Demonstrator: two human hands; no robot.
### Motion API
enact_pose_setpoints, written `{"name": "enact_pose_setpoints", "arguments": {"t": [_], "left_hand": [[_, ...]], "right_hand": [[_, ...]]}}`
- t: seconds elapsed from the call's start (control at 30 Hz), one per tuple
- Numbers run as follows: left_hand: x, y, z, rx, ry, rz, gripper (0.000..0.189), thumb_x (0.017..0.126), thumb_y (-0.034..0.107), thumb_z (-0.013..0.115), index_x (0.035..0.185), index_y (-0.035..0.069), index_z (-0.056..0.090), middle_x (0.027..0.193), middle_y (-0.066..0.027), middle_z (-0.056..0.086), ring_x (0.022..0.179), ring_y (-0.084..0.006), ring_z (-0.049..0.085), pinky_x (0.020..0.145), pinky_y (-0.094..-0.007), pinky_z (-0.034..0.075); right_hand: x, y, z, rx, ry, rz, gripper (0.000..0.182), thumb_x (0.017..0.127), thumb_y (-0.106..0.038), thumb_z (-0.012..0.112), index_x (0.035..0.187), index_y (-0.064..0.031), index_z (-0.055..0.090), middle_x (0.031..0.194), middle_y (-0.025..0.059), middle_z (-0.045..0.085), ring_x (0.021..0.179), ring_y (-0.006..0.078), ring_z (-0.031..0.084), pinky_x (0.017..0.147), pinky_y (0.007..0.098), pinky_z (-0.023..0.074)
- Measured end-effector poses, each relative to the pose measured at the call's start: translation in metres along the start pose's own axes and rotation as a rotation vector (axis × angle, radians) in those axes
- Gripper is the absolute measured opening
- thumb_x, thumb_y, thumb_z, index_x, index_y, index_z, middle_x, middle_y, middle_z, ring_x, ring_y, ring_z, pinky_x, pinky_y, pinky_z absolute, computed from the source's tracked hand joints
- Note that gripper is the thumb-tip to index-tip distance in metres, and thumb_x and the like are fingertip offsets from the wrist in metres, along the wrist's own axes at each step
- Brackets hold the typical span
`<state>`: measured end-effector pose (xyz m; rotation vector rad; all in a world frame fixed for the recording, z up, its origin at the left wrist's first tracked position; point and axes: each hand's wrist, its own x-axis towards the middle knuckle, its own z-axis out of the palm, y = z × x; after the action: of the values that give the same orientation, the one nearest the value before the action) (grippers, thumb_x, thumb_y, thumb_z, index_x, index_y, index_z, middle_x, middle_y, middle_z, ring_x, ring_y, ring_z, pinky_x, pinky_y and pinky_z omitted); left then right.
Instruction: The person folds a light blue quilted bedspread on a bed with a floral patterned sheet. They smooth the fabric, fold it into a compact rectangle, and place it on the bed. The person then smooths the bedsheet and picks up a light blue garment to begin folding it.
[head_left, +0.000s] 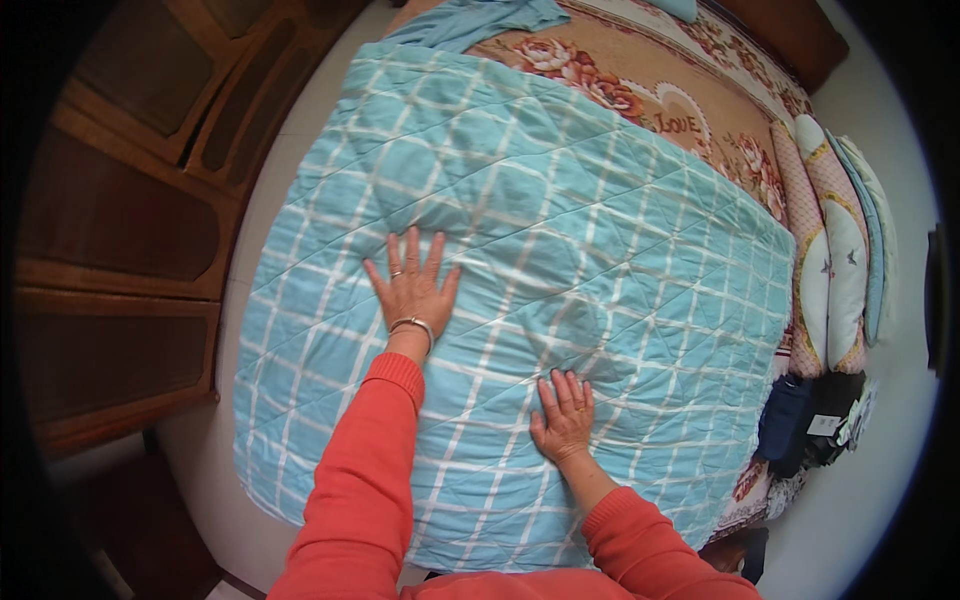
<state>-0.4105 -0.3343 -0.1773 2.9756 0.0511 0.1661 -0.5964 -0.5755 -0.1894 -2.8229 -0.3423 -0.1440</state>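
A quilted turquoise blanket with a white check pattern (480, 172) lies spread over a bed. My left hand (417, 294) rests palm down on its left-middle part, fingers spread, with a ring and a silver-coloured bangle. Lower and to the right, my right hand (564, 416) also presses flat on the blanket, its fingers slightly apart and a ring on one finger. Neither hand holds anything. Wrinkles run across the cloth around both hands. Beyond the blanket's far edge shows a tan bed cover printed with flowers and lettering (652, 97).
Wooden cabinets (120, 217) stand left, past a strip of pale floor (259, 195). A light blue garment (472, 22) lies at the far edge. Pillows (814, 247) and dark folded clothes (787, 424) line the right side near the wall.
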Motion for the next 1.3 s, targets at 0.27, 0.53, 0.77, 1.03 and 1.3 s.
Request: {"name": "enact_pose_setpoints", "arguments": {"t": [0.27,0.53,0.77,1.03,1.3], "left_hand": [[0.031,-0.001,0.029,0.068,0.090,-0.121,0.056,0.090,0.039,0.049,0.143,0.024,0.038,0.153,-0.0012,0.029,0.142,-0.0287,0.020,0.113,-0.0573,0.007],[0.032,-0.010,0.047,0.135,0.075,-0.074,0.060,0.088,0.035,0.050,0.144,0.020,0.036,0.153,-0.0011,0.027,0.142,-0.0305,0.019,0.113,-0.0563,0.006],[0.031,-0.011,0.039,0.127,0.029,-0.116,0.061,0.088,0.030,0.047,0.145,0.014,0.033,0.153,-0.0045,0.027,0.142,-0.0320,0.018,0.113,-0.0560,0.005],[0.034,-0.004,0.036,0.131,0.017,-0.089,0.061,0.087,0.032,0.048,0.143,0.011,0.036,0.152,-0.0073,0.028,0.141,-0.0353,0.020,0.112,-0.0583,0.007],[0.033,-0.011,0.033,0.079,0.011,-0.052,0.063,0.084,0.024,0.047,0.143,0.004,0.034,0.151,-0.0131,0.029,0.142,-0.0362,0.017,0.112,-0.0555,0.004]], "right_hand": [[0.031,-0.008,-0.016,0.137,-0.094,-0.042,0.055,0.076,-0.023,0.064,0.129,-0.0143,0.053,0.139,0.0085,0.045,0.131,0.0296,0.039,0.108,0.0524,0.0259],[0.271,0.002,0.024,0.179,0.027,-0.352,0.056,0.080,-0.038,0.063,0.130,-0.0157,0.052,0.142,0.0083,0.042,0.137,0.0292,0.032,0.112,0.0543,0.0182],[0.286,0.268,-0.048,-0.533,0.143,0.446,0.056,0.090,-0.045,0.051,0.137,-0.0135,0.046,0.143,0.0109,0.043,0.134,0.0319,0.034,0.109,0.0556,0.0189],[0.329,0.108,0.007,0.036,0.360,0.201,0.058,0.086,-0.040,0.059,0.134,-0.0104,0.049,0.144,0.0136,0.040,0.137,0.0331,0.031,0.112,0.0524,0.0181],[0.410,0.036,0.055,0.051,0.355,0.247,0.057,0.089,-0.040,0.051,0.134,-0.0058,0.049,0.145,0.0156,0.038,0.137,0.0322,0.029,0.113,0.0514,0.0145]]}}
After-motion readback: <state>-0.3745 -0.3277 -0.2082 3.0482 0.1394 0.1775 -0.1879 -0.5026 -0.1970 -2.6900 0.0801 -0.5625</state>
